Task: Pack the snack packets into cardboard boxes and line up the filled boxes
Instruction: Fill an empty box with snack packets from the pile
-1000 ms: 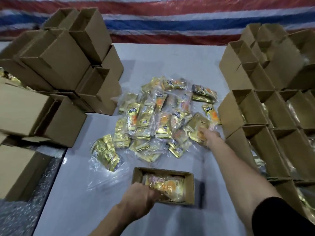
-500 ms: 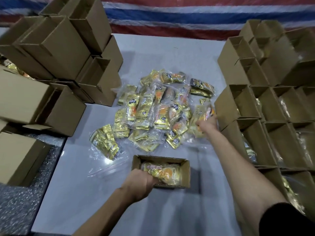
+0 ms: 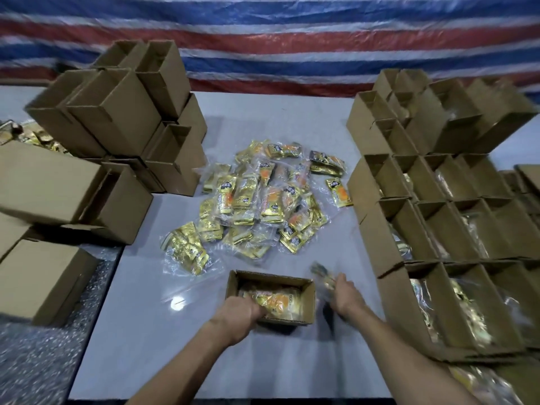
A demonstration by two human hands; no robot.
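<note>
Left hand point(image 3: 237, 314): fingers curled over the near-left rim of the open box point(image 3: 309, 301) and gripping it. The tips are hidden inside, so we can't tell if they touch the contents. One packed packet point(image 3: 277, 302) lies flat in the box, just right of those fingers.

Right hand point(image 3: 347, 296): fingers closed on a held packet point(image 3: 321, 274) (heavily motion-blurred, print unreadable), just right of the box's right wall and above the table point(image 3: 146, 317).

The loose pile point(image 3: 263, 200) of gold and orange packets sits beyond both sets of fingers, well apart from them. Rows of filled boxes point(image 3: 409, 226) stand to the right of our right fingers, tops open. Empty boxes point(image 3: 117, 118) are stacked far left of the left fingers. A striped tarp point(image 3: 263, 33) hangs behind.
</note>
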